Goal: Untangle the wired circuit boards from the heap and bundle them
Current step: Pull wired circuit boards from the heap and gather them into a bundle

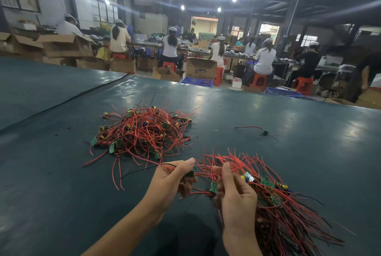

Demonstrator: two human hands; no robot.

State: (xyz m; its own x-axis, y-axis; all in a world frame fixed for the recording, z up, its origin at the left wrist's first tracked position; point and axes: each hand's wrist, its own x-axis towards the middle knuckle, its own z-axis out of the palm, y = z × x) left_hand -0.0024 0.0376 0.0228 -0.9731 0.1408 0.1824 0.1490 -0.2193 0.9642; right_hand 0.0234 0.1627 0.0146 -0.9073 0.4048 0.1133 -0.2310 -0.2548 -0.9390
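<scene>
Nearest, the right grip (237, 198) is curled around the bundle (276, 206) of wired circuit boards, thumb raised over the red wires. The bundle's long axis runs from that grip out to the near right, where its wire ends splay over the surface (226, 111) and its lowest part is cut off by the frame edge. Just to its left, the left grip (172, 182) pinches a single board (191, 174) between thumb and fingers, close beside the bundle's fanned upper wires. That board's red and black leads trail left and away toward the heap (142, 130), roughly across the bundle's axis. By my judgement, the coming move needs the board turned and carried right to lie along the others. The left grip is nearer the heap. Whether the leads are caught in the heap I cannot tell, since they merge with its outer strands, and the undersides of both grips are hidden. Farther right, a stray wired board (263, 132) lies alone, well apart from the heap. Beyond the surface, seated workers (263, 59) are too blurred to make out.
</scene>
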